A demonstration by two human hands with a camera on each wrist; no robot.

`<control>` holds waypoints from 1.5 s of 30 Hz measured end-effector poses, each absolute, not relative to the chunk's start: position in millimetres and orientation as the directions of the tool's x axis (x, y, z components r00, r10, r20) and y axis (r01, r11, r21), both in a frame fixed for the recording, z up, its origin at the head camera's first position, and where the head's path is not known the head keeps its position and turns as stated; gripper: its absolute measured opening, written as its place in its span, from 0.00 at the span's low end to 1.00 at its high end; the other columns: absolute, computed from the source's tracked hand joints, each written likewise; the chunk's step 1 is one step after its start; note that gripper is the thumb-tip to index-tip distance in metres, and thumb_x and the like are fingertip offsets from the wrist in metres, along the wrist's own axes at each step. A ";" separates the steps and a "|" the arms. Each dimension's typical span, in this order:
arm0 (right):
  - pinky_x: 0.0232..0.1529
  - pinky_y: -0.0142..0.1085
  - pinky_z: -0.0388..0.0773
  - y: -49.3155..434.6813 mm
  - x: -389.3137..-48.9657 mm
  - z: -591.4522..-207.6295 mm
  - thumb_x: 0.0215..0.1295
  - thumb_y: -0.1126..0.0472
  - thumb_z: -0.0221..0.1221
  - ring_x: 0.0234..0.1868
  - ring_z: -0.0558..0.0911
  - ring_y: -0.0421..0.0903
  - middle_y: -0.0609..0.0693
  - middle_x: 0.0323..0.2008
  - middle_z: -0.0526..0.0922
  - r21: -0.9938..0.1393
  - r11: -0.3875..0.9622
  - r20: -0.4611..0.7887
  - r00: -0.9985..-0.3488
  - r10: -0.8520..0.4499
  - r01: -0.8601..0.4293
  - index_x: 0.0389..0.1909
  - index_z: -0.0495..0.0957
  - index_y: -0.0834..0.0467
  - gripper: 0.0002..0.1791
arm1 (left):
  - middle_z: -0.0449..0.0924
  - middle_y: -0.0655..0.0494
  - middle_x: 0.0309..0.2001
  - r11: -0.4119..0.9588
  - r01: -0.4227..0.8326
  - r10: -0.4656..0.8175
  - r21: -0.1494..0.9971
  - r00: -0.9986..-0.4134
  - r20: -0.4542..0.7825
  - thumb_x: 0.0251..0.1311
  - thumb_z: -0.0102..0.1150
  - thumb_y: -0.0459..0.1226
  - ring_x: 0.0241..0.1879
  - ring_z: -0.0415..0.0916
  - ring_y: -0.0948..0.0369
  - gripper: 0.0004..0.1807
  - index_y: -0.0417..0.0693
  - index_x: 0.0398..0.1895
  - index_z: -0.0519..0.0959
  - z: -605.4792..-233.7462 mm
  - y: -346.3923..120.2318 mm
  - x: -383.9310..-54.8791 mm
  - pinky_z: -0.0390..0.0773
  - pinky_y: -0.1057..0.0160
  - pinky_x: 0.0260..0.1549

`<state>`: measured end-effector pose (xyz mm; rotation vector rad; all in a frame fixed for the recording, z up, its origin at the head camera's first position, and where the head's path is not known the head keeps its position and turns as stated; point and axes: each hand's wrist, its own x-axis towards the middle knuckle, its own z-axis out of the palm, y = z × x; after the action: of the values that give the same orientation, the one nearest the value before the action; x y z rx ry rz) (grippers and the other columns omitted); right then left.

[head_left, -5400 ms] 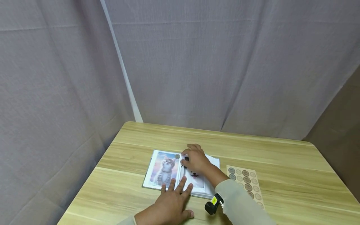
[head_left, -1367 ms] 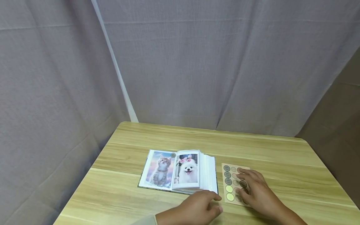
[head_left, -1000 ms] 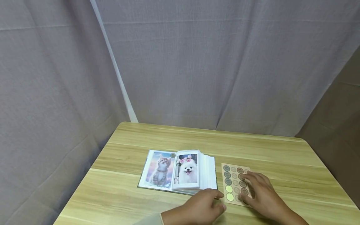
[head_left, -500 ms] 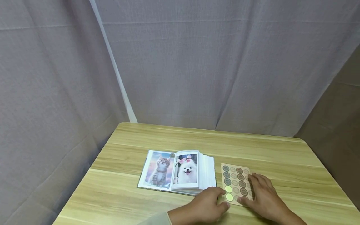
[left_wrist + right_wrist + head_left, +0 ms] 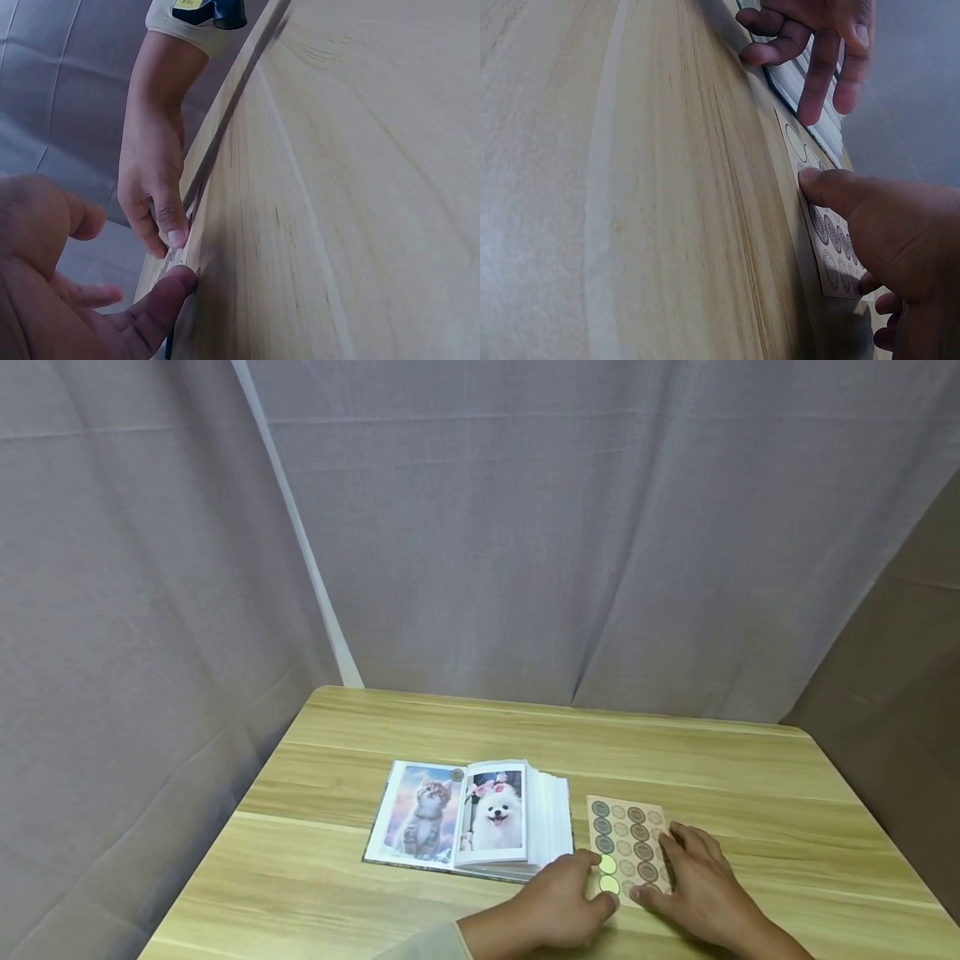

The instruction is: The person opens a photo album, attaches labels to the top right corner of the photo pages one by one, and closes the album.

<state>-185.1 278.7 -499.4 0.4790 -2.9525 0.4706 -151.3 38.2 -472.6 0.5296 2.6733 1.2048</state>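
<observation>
A tan sheet of round stickers lies on the table, with two bright yellow circles low in its left column. My right hand is at its right side; in the right wrist view the thumb presses on the sheet and the other fingers reach its far edge. At the lower left edge is my left hand, fingers loosely bent and apart from the thumb. To the left an open photo album shows a kitten photo with a round sticker at its upper right corner.
The album's facing page holds a white dog photo, with more white pages stacked under it. Everything lies on a wood-grain table. Grey curtains hang behind and at the left.
Both hands were on the album at first, the right over the dog photo. They have moved to the sticker sheet; lately the right slid to its right edge and the left came rightward.
</observation>
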 end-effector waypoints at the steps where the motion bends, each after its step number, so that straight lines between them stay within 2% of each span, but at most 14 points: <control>1: 0.60 0.71 0.61 278.4 -185.1 -499.3 0.48 0.31 0.73 0.66 0.60 0.74 0.76 0.66 0.65 -0.284 0.902 0.162 -0.943 -0.290 -0.326 0.62 0.69 0.80 0.60 | 0.82 0.54 0.50 0.616 0.248 0.377 0.748 -0.926 -0.003 0.65 0.63 0.49 0.52 0.76 0.65 0.27 0.45 0.62 0.76 -472.9 38.7 -151.7 0.76 0.63 0.54; 14: 0.60 0.69 0.61 278.0 -186.1 -498.4 0.48 0.31 0.73 0.66 0.61 0.72 0.75 0.65 0.67 -0.298 0.890 0.179 -0.936 -0.304 -0.346 0.60 0.72 0.79 0.58 | 0.81 0.53 0.48 0.563 0.195 0.339 0.803 -0.941 -0.010 0.62 0.66 0.46 0.45 0.75 0.67 0.32 0.40 0.66 0.72 -475.6 47.2 -156.1 0.77 0.64 0.52; 19: 0.61 0.69 0.62 278.0 -186.4 -499.5 0.48 0.32 0.74 0.65 0.62 0.72 0.75 0.64 0.68 -0.304 0.888 0.177 -0.937 -0.302 -0.344 0.59 0.73 0.79 0.57 | 0.82 0.49 0.53 0.553 0.175 0.306 0.814 -0.952 -0.003 0.61 0.66 0.45 0.51 0.75 0.65 0.34 0.38 0.68 0.71 -476.8 50.6 -158.7 0.76 0.63 0.56; 31: 0.61 0.69 0.62 277.9 -185.9 -502.9 0.46 0.33 0.75 0.65 0.63 0.72 0.76 0.63 0.69 -0.304 0.881 0.198 -0.928 -0.315 -0.364 0.56 0.75 0.80 0.56 | 0.82 0.46 0.55 0.550 0.128 0.279 0.826 -0.960 -0.037 0.62 0.65 0.46 0.56 0.77 0.59 0.34 0.40 0.68 0.70 -476.3 54.3 -160.7 0.75 0.59 0.58; 34: 0.61 0.70 0.62 278.2 -185.7 -504.4 0.46 0.33 0.75 0.65 0.62 0.73 0.77 0.64 0.67 -0.313 0.883 0.189 -0.935 -0.302 -0.349 0.58 0.73 0.79 0.57 | 0.81 0.46 0.55 0.548 0.115 0.274 0.829 -0.961 -0.047 0.62 0.65 0.46 0.57 0.76 0.59 0.34 0.41 0.68 0.70 -477.1 54.7 -160.9 0.75 0.59 0.58; 40: 0.61 0.72 0.58 278.7 -184.0 -505.9 0.46 0.32 0.74 0.66 0.57 0.77 0.81 0.65 0.62 -0.351 0.891 0.152 -0.956 -0.249 -0.288 0.65 0.63 0.82 0.65 | 0.82 0.45 0.54 0.546 0.119 0.270 0.829 -0.962 -0.040 0.61 0.66 0.45 0.57 0.77 0.58 0.33 0.41 0.67 0.71 -478.1 53.7 -160.1 0.75 0.59 0.58; 45: 0.61 0.72 0.58 279.2 -183.2 -505.0 0.47 0.30 0.73 0.66 0.57 0.77 0.81 0.65 0.62 -0.348 0.893 0.150 -0.957 -0.247 -0.285 0.65 0.63 0.83 0.65 | 0.81 0.45 0.56 0.546 0.113 0.269 0.830 -0.962 -0.046 0.62 0.66 0.46 0.58 0.76 0.58 0.33 0.41 0.68 0.70 -477.9 55.2 -161.3 0.75 0.59 0.59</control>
<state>-183.2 279.2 -505.0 0.4164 -2.9573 0.5662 -161.3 55.2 -477.9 0.3252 2.6115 1.3835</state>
